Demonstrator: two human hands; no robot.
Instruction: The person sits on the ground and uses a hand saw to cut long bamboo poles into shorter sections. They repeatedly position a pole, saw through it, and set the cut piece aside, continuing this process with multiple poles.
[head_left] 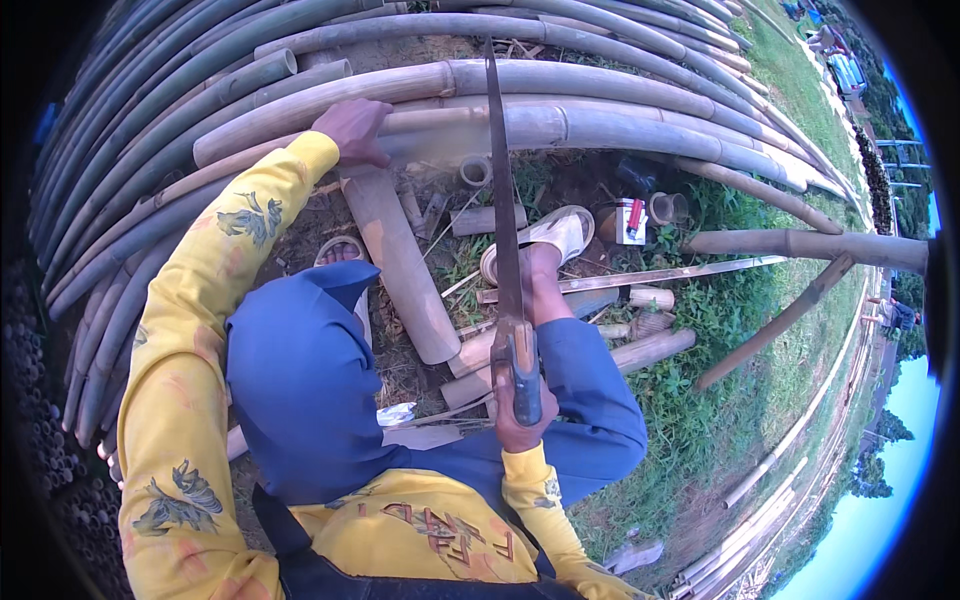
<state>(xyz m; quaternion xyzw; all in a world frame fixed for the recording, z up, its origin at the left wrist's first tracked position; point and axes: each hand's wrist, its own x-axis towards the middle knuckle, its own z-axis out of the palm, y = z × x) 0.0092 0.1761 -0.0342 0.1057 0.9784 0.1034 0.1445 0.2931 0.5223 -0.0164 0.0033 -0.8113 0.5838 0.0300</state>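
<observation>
My right hand [522, 412] is wrapped round the handle of a hand saw [507, 215]. Its long dark blade points away from me and lies across a pale bamboo pole [620, 133]. Left of the blade, my left hand [352, 132] grips the bamboo at the near side of the stack, thumb toward me. The underside of that grip is hidden. A haze blurs the bamboo just left of the blade. Below my left hand, a thick cut length of bamboo [400, 265] slants over the ground between my feet.
Long bamboo poles [190, 75] are stacked ahead and to the left. Short bamboo offcuts [655, 352] lie by my right foot, near a red lighter [635, 215] on a white pack. A propped pole [800, 245] juts in from the right. Beyond are grass and a distant person [890, 313].
</observation>
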